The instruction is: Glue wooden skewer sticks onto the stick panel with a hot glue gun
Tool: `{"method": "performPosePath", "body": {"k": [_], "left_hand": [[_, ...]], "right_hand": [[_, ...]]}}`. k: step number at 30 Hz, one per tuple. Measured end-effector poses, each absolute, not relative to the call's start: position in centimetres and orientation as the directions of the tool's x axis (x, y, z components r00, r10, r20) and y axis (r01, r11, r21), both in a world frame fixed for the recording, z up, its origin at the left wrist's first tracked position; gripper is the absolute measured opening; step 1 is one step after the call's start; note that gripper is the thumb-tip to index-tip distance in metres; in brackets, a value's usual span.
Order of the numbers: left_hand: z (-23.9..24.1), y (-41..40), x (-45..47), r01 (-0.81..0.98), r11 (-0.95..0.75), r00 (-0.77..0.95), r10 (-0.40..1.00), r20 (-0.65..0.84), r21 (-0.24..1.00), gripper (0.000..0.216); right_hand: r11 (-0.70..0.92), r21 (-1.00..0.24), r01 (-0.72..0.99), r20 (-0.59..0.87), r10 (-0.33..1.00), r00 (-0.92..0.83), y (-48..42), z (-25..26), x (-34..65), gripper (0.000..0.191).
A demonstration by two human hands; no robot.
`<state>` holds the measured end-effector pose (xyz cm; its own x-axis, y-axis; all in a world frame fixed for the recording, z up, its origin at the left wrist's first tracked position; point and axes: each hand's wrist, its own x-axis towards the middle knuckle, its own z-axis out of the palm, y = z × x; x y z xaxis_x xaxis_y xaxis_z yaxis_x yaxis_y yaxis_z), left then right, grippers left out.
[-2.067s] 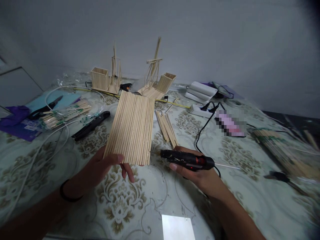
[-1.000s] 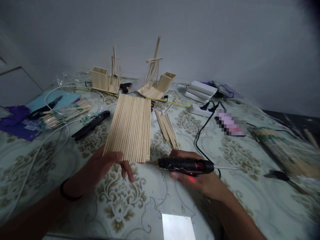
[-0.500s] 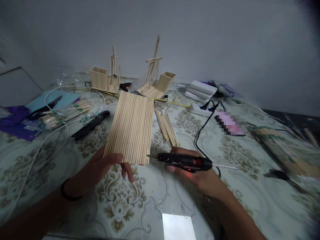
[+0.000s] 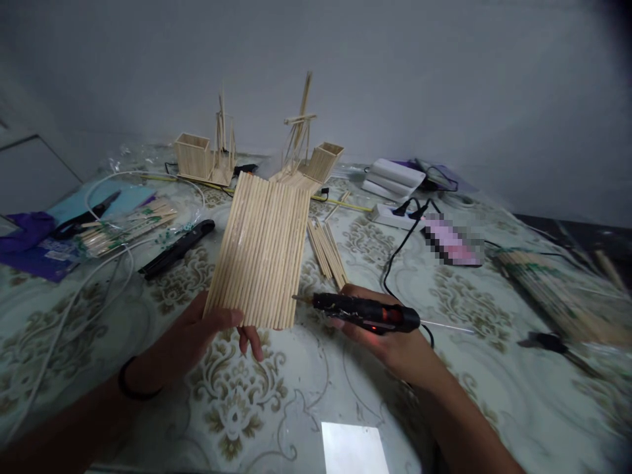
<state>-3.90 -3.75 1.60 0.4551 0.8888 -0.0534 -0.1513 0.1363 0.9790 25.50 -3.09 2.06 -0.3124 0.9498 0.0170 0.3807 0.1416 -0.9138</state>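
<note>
Glue gun held at edge of stick panel
Panel is clamped in left hand, gun in right hand.

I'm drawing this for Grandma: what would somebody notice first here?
First, probably the panel of wooden sticks, held up mid-picture by the left hand. Then the black glue gun in the right hand, pointing at the panel's edge. Farther back stand two stick models.

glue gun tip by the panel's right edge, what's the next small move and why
Probably ease the glue gun along the right edge of the panel, toward its far corner: the nozzle sits at that edge's near end, while the left hand steadies the panel.
</note>
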Motion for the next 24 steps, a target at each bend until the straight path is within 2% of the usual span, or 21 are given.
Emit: {"method": "performPosePath", "body": {"k": [11, 19, 24], "left_hand": [[1.04, -3.70, -4.22, -0.077, 0.123, 0.477, 0.876, -0.072, 0.989, 0.033], [0.79, -3.72, -4.29, -0.103, 0.142, 0.495, 0.866, -0.073, 0.985, 0.028], [1.03, -3.75, -4.30, -0.114, 0.165, 0.492, 0.866, -0.089, 0.980, 0.025]], "right_hand": [[0.167, -0.912, 0.373, 0.078, 0.967, -0.244, -2.99, 2.28, 25.34, 0.031], [0.138, -0.897, 0.421, 0.082, 0.986, -0.149, -3.05, 2.26, 25.37, 0.039], [0.135, -0.899, 0.416, 0.097, 0.989, -0.110, -3.05, 2.22, 25.40, 0.034]]}}
